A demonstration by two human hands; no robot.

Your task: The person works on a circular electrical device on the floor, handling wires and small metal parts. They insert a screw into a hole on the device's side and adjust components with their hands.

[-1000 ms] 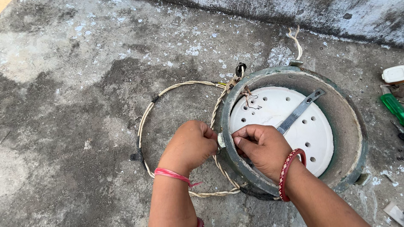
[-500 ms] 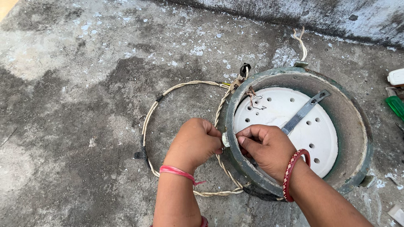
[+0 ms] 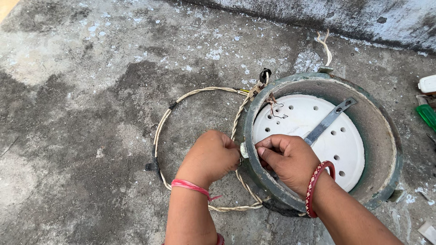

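On the left, a twisted pale cord (image 3: 190, 97) is seen lying in a loop on the stained concrete floor (image 3: 68, 113), with dark tape at two places; its shape on the ground is the same as one second ago. The left hand (image 3: 210, 156) is placed at the outer wall of the housing, just beside the cord, and its fingers are curled tight around something small at the rim; what exactly is pinched cannot be told, because the knuckles hide it. This hand has been moved a little closer to the rim than before, so that a small pale tab (image 3: 244, 150) on the wall is now almost touched by it. The right hand (image 3: 287, 161) is put over the rim from inside, with the thumb and forefinger pressed together on the same spot, and its pose is nearly unchanged. Both hands are therefore kept on one point of the rim, which is judged as a fine fastening or loosening job in progress. The round green housing (image 3: 386, 136) is lying open side up, and inside it a white plate (image 3: 336, 149) with holes and a grey metal strip (image 3: 328, 121) are seen. At the far right, a green tool handle (image 3: 427, 115) is lying.
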